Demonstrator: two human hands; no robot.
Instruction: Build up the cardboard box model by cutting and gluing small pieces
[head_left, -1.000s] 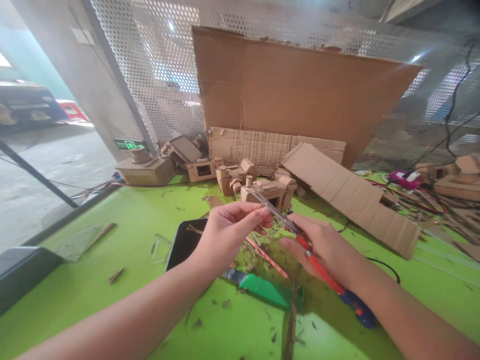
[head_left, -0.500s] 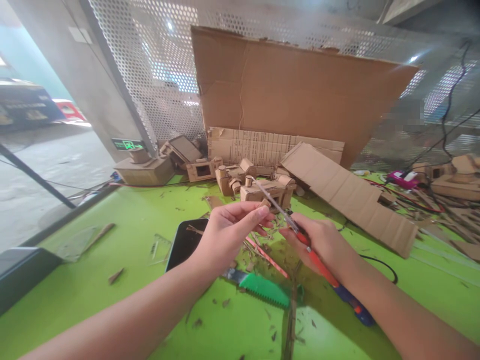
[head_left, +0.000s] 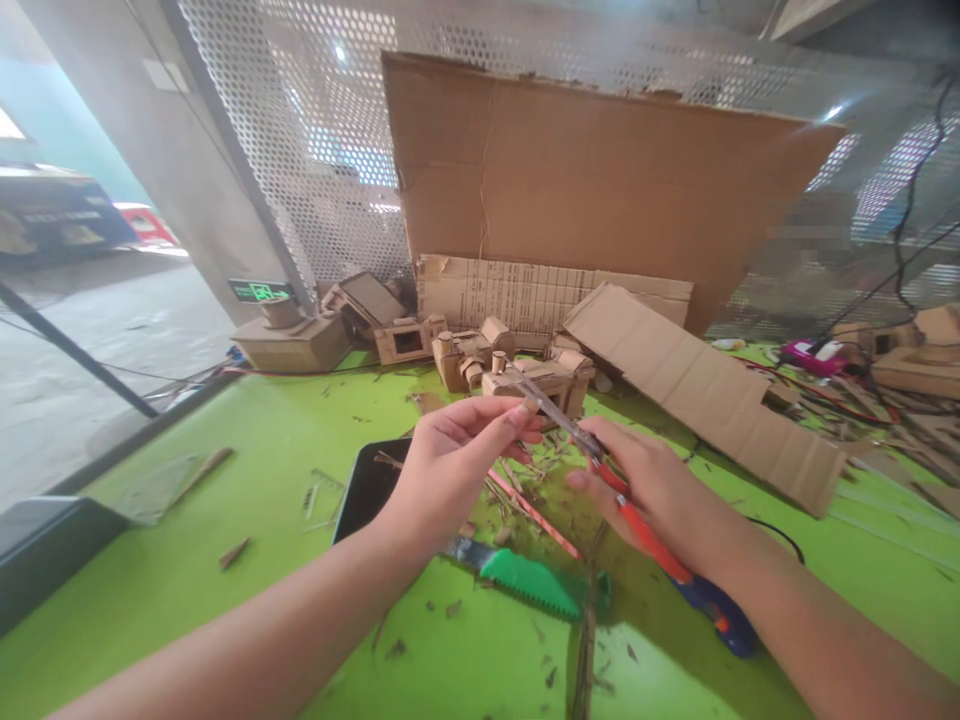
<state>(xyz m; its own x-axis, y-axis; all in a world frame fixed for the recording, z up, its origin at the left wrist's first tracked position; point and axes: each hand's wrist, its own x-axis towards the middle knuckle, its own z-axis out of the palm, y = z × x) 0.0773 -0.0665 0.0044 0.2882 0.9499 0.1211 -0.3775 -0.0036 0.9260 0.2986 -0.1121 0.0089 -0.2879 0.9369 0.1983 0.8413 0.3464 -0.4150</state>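
My left hand [head_left: 457,455] pinches a small piece of cardboard [head_left: 529,406] between thumb and fingertips. In my right hand [head_left: 652,480] is a pair of scissors [head_left: 649,540] with red and blue handles. Their blades [head_left: 551,405] point up and left, right at the cardboard piece. Whether the blades grip the piece cannot be made out. Below the hands lie a green-handled knife [head_left: 529,580] with a toothed edge and a pink striped stick [head_left: 536,515]. A dark flat tablet-like object [head_left: 367,490] is partly hidden behind my left wrist.
Several small cardboard models [head_left: 472,360] stand beyond my hands. A large cardboard sheet [head_left: 600,190] leans on the perforated wall, and a long cardboard strip [head_left: 705,400] slopes down at the right. Scraps litter the green table [head_left: 285,620]. A pink tool [head_left: 814,355] and cables lie far right.
The scissors have shifted slightly so their blades sit closer to the cardboard piece, and the handles are spread a little wider. My left hand stays nearly in place.
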